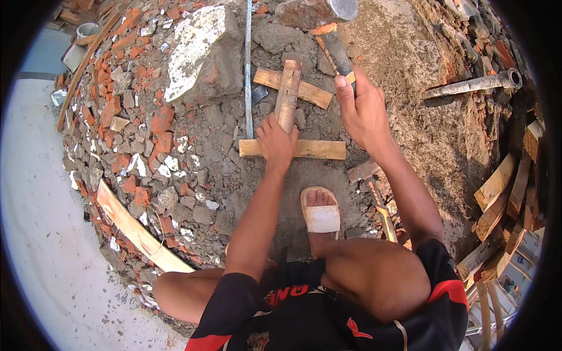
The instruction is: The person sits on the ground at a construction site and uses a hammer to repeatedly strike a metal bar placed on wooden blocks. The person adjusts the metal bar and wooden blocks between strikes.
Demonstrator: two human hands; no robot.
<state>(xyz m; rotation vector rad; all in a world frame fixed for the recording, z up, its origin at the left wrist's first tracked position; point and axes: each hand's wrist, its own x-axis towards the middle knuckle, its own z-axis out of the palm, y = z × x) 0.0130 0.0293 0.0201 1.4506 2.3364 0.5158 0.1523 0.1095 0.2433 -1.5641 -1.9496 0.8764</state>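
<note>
My right hand (366,111) is closed around the handle of a hammer (316,13), its heavy grey metal head raised at the top of the view. The handle is partly dark, with bare wood near the head. My left hand (277,143) grips the lower end of a short, worn wooden piece (289,88). This piece lies crosswise over a slanted wooden strip (316,94) above. At its lower end is a second, level wooden strip (322,150), partly covered by my left hand.
Broken brick and concrete rubble (161,120) covers the ground at left, beside a large white-faced chunk (196,50). A thin bluish rod (248,70) runs upright. A yellow-and-black tool (383,216) lies near my sandalled foot. A metal pipe (474,85) and stacked timber (497,187) are at right.
</note>
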